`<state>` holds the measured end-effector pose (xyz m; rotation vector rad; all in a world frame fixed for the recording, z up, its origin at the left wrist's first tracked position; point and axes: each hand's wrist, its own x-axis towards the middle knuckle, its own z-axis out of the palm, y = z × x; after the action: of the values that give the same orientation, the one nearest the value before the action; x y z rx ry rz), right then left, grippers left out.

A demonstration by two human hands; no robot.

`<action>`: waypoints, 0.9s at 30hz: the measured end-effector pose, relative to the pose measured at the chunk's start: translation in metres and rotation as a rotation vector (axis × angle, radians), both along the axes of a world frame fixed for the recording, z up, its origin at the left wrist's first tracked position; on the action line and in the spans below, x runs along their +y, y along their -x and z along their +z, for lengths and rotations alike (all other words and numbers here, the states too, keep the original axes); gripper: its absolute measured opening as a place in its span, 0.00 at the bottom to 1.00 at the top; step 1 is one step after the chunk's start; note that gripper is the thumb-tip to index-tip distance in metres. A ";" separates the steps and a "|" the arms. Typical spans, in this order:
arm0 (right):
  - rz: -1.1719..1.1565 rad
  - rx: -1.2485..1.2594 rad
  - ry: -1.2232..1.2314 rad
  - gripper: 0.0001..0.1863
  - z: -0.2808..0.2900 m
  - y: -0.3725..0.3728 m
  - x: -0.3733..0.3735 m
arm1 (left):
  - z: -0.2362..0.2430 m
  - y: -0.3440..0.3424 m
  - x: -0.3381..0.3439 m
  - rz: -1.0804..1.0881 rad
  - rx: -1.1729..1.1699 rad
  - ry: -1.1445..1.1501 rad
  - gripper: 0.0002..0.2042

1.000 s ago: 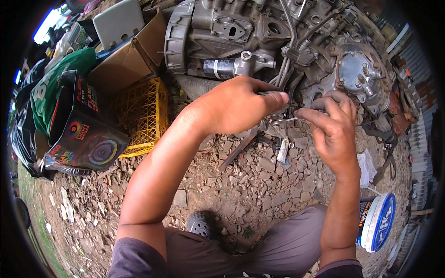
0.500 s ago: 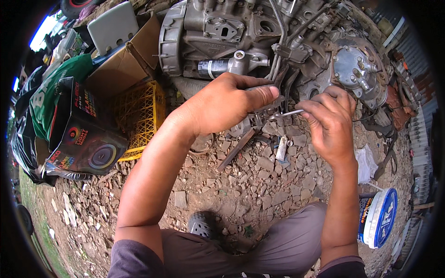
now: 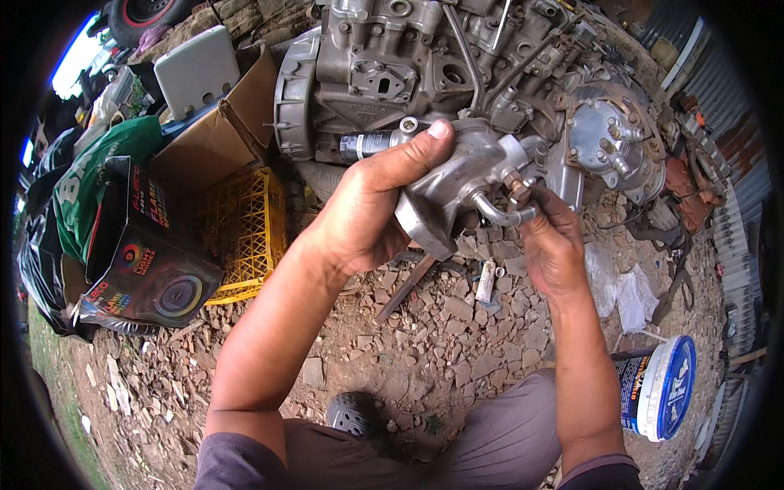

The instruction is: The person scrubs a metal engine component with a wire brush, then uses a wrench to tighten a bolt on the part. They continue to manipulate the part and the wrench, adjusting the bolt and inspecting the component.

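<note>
A grey cast-metal housing is held up in front of the engine by my left hand, thumb on top and fingers underneath. From the housing's right side comes a short bent metal pipe, beside a brownish fitting. My right hand is closed around the end of that pipe, its fingertips touching near the fitting. Whether a tool is also tucked in those fingers cannot be made out. Behind the held part stands a large grey engine block, with a dark cylindrical filter low on its side.
On the left are a yellow plastic crate, a cardboard box, a black printed box and a green bag. A blue-lidded bucket lies at right. A white tube rests on the stony ground.
The housing has come into full view, raised and turned in my left hand. My right hand has moved down and left onto its pipe; the small wrench it held is no longer visible.
</note>
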<state>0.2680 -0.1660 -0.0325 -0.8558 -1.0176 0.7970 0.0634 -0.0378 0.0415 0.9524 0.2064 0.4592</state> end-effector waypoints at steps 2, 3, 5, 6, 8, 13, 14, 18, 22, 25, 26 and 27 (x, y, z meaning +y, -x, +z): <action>0.081 0.129 -0.015 0.17 -0.004 0.009 0.005 | 0.000 -0.004 -0.004 0.039 0.024 0.026 0.31; 0.104 0.216 0.004 0.18 -0.007 0.017 0.008 | -0.002 -0.010 -0.010 0.064 -0.032 0.060 0.31; 0.080 0.372 0.044 0.22 -0.011 0.031 0.013 | -0.005 -0.019 -0.019 0.087 -0.110 0.146 0.26; 0.086 0.369 0.060 0.23 -0.012 0.036 0.013 | -0.007 -0.023 -0.023 0.105 -0.144 0.160 0.26; 0.101 0.359 0.083 0.24 -0.012 0.042 0.013 | -0.010 -0.026 -0.028 0.117 -0.169 0.145 0.26; 0.099 0.361 0.112 0.24 -0.009 0.041 0.010 | -0.012 -0.030 -0.026 0.111 -0.184 0.134 0.26; 0.106 0.354 0.106 0.24 -0.008 0.036 0.009 | -0.012 -0.031 -0.026 0.116 -0.202 0.133 0.26; 0.084 0.254 0.115 0.22 -0.008 0.023 0.010 | -0.010 -0.025 -0.016 0.007 -0.173 0.126 0.26; 0.148 0.130 0.044 0.21 -0.008 0.012 0.008 | -0.013 -0.011 -0.001 -0.132 -0.085 0.130 0.25; 0.101 -0.022 0.123 0.18 -0.006 0.006 0.004 | -0.017 -0.007 0.004 -0.112 -0.094 0.058 0.27; 0.084 -0.080 0.155 0.17 -0.006 0.005 0.003 | -0.017 -0.005 0.006 -0.098 -0.068 0.059 0.28; 0.097 -0.152 0.198 0.16 -0.006 0.004 0.002 | -0.015 -0.003 0.008 -0.126 -0.113 0.054 0.29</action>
<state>0.2642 -0.1642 -0.0384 -1.0551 -1.1339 0.9366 0.0664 -0.0297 0.0264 0.8787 0.0555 0.3884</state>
